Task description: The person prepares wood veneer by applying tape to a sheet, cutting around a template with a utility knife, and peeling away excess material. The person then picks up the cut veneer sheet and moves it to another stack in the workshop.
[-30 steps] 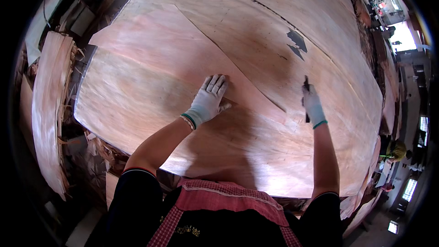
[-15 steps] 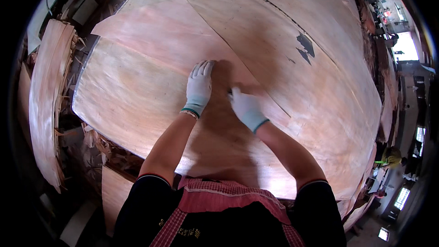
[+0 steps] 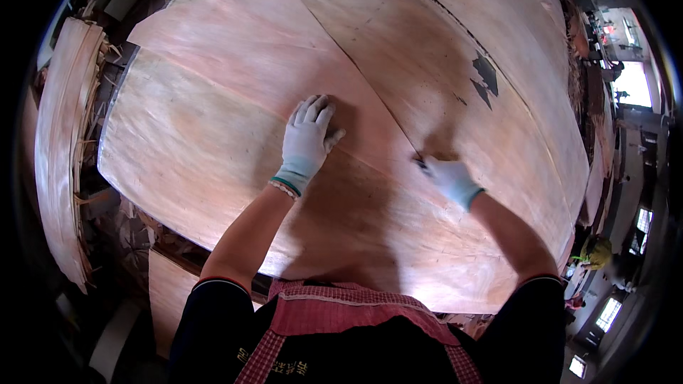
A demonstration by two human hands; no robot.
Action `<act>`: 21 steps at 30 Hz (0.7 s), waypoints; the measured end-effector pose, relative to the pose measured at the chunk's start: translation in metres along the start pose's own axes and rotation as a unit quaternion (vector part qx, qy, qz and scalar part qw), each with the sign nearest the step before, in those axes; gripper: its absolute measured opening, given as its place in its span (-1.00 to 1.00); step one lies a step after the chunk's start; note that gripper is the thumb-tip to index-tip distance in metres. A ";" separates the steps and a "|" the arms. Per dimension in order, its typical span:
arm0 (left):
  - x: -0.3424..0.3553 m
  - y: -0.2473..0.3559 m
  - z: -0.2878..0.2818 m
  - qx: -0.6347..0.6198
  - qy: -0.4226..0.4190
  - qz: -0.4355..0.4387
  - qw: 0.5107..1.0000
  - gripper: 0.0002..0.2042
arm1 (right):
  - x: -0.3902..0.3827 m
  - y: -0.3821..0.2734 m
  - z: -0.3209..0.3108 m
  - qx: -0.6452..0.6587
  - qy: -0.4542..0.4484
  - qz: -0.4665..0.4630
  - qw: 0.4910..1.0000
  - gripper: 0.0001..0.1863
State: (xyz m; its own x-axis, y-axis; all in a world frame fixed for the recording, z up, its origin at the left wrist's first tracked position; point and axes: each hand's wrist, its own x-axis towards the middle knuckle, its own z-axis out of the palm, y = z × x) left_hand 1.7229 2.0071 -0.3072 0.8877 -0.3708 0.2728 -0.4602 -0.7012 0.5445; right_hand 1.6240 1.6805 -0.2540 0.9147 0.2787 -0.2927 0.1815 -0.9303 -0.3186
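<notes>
A large wood veneer sheet (image 3: 206, 163) lies spread before me, with a pinker, tapering veneer piece (image 3: 235, 43) on top of it. My left hand (image 3: 308, 136), in a white and pale green work glove, rests flat near the pink piece's lower edge, thumb out and fingers extended. Gloved the same way, my right hand (image 3: 449, 178) is closed around a small dark tool (image 3: 422, 164), perhaps a knife. The tool's tip is at the long right edge of the pink piece. Most of the tool is hidden in the hand, and motion blurs it.
Dark ragged holes (image 3: 485, 75) show in the veneer at the upper right. A stack of veneer strips (image 3: 60, 142) stands at the left, with torn scraps (image 3: 135, 231) beside it. Another person (image 3: 596, 252) is in the background at the far right.
My right hand has moved right and slightly down with the small dark tool, to the pink piece's long edge. My left thumb has spread out from the fingers.
</notes>
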 end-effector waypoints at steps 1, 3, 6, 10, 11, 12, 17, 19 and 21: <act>0.002 0.000 0.000 -0.002 0.008 0.007 1.000 -0.49 | 0.005 0.000 -0.007 -0.002 0.000 -0.003 1.000 -0.73; 0.003 -0.002 -0.002 -0.006 0.008 0.001 1.000 -0.48 | 0.016 -0.002 -0.020 -0.131 -0.094 -0.005 0.987 -0.75; 0.004 0.003 -0.001 -0.034 0.006 -0.018 0.999 -0.45 | 0.100 -0.067 -0.012 -0.070 0.031 -0.068 0.995 -0.77; 0.007 0.005 -0.002 -0.050 -0.008 -0.024 0.998 -0.41 | 0.164 -0.124 0.009 -0.244 0.002 -0.200 0.949 -0.93; 0.007 0.006 -0.001 -0.055 -0.014 -0.020 0.998 -0.41 | 0.160 -0.118 0.010 -0.222 0.016 -0.177 0.959 -0.91; 0.008 0.005 -0.001 -0.031 -0.005 -0.003 0.999 -0.42 | 0.151 -0.110 0.011 -0.200 0.031 -0.151 0.968 -0.89; 0.002 0.002 0.001 0.013 0.009 0.010 1.000 -0.45 | -0.009 -0.079 0.057 -0.075 0.036 0.153 0.985 -0.80; 0.004 0.004 0.001 0.009 -0.002 0.011 1.000 -0.43 | -0.041 -0.072 0.061 -0.038 -0.001 0.240 0.970 -0.77; 0.004 0.005 -0.002 0.009 -0.014 0.012 1.000 -0.41 | -0.053 -0.065 0.061 0.008 0.124 0.196 0.973 -0.77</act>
State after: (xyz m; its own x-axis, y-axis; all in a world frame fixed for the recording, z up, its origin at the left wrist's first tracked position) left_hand 1.7245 2.0033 -0.3025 0.8761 -0.4039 0.2633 -0.4814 -0.7027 0.5240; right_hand 1.5419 1.7406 -0.2732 0.9720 -0.1638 -0.1686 -0.2017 -0.9495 -0.2402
